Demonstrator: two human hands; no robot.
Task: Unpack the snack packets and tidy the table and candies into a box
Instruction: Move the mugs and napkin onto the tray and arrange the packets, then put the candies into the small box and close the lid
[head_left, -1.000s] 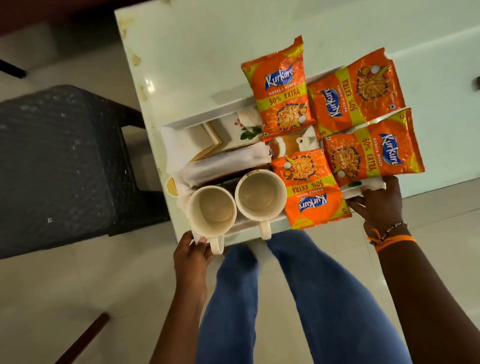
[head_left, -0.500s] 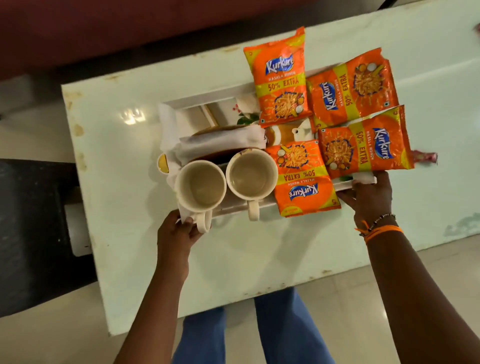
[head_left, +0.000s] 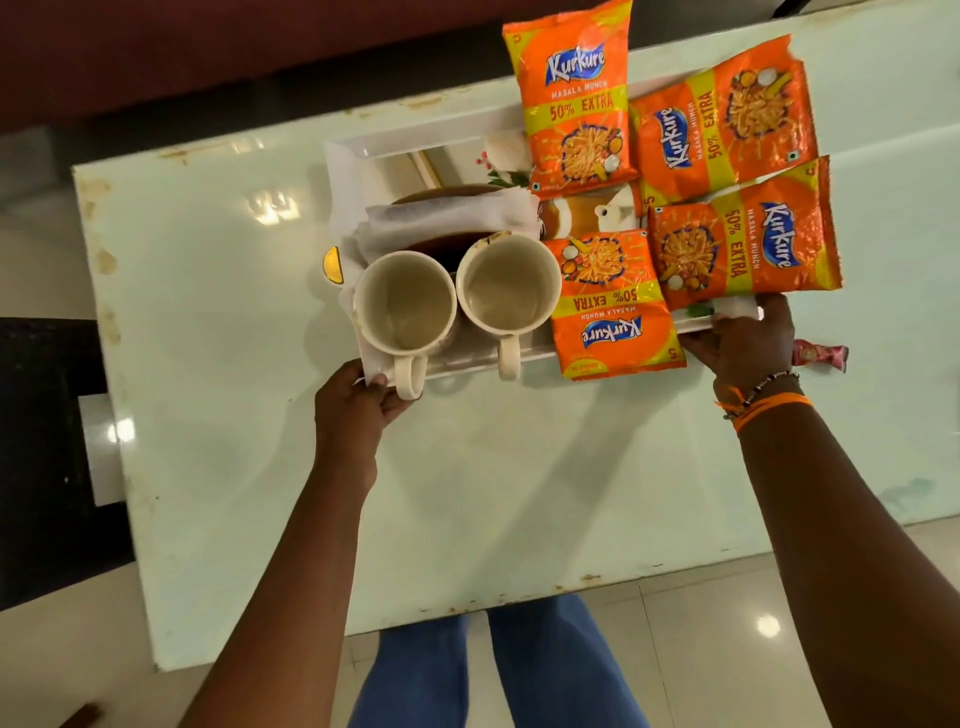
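Note:
A white tray (head_left: 415, 140) sits over the pale green table (head_left: 218, 364). Several orange Kurkure snack packets lie on its right half: one upright at the back (head_left: 574, 98), one at the far right back (head_left: 727, 124), one at the right front (head_left: 743, 249) and one upside down at the front (head_left: 608, 312). Two empty cream mugs (head_left: 405, 301) (head_left: 506, 288) stand on the tray's front left. My left hand (head_left: 358, 410) grips the tray's front left corner. My right hand (head_left: 743, 348) grips its front right corner. A pink wrapped candy (head_left: 821, 356) lies on the table beside my right hand.
White napkins (head_left: 447, 218) and a dark plate lie on the tray behind the mugs. A yellow piece (head_left: 332, 265) pokes out at the tray's left edge. A black chair (head_left: 41, 441) stands left of the table. A dark red sofa (head_left: 208, 47) runs behind it.
The tray with mugs and packets has travelled from the table's corner to farther over its top, both hands still holding it. The pink candy came into view.

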